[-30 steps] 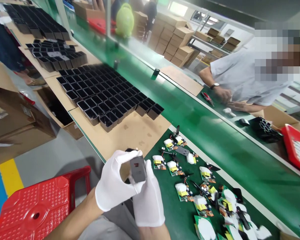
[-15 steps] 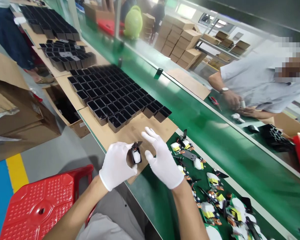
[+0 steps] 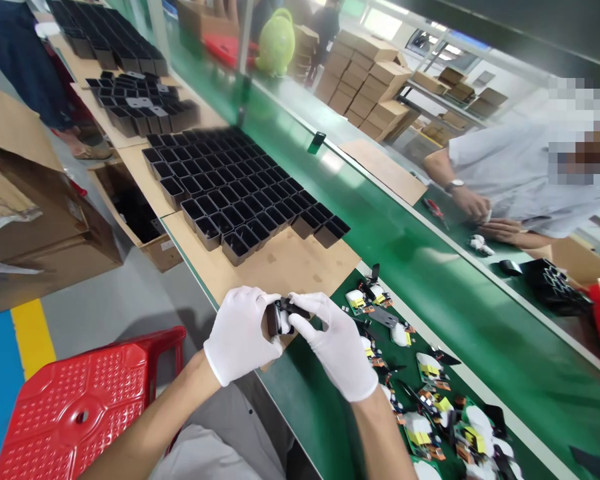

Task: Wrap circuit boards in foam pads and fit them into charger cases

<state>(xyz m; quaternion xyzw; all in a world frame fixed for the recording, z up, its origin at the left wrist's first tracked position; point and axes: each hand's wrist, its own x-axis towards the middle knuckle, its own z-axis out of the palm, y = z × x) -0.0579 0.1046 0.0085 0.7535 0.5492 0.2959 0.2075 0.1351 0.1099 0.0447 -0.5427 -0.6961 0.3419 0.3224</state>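
Observation:
My left hand (image 3: 245, 333), in a white glove, is closed around a small black plastic case (image 3: 273, 320). White material and dark parts show in the case's open top. From the other side, my right hand (image 3: 333, 340), also gloved, pinches a flat black piece (image 3: 295, 307) at the case's mouth. Whether that piece is joined to the parts inside, I cannot tell. Just beyond my hands, rows of open black cases (image 3: 245, 193) stand on a cardboard sheet (image 3: 280, 263). Right of my right hand lie several circuit boards (image 3: 425, 427) with yellow and white components.
A red stool (image 3: 85, 413) is at my left, with cardboard boxes (image 3: 35, 220) behind it. A green conveyor belt (image 3: 405, 233) runs along the bench. Across it, a co-worker's hands (image 3: 485, 213) handle a small part. More black cases (image 3: 145, 103) stand farther along the bench.
My right hand has moved from open and apart to pinching the flat black piece at the case. The case has tilted toward my right hand, and the view has shifted slightly.

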